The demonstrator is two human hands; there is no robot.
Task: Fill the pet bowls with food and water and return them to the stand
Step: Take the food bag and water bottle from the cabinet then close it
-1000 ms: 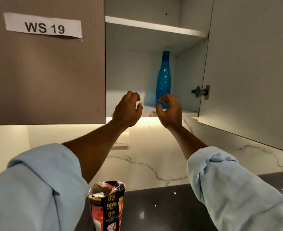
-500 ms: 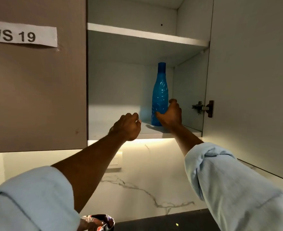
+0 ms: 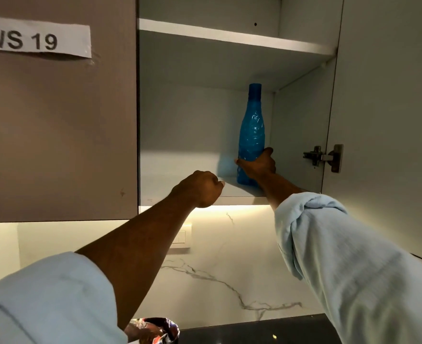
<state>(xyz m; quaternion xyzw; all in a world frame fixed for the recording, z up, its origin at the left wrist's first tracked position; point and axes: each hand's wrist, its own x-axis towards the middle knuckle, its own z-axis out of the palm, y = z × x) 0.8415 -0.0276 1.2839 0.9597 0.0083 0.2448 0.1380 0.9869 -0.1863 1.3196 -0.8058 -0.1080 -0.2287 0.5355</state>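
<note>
Both hands are up at the cupboard: my right hand [image 3: 257,166] is gripping the blue bottle [image 3: 252,130] low, upright on the shelf [image 3: 180,192], right of my left hand [image 3: 200,188], an empty fist. I'm judging a straight lift, tilting nothing, is best.

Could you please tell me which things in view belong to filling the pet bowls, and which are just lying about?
For the job:
blue bottle, upright on the cupboard shelf, gripped low by the right hand
food bag, open, at the bottom edge

Just there:
WS 19 label
door hinge
wall switch
</note>
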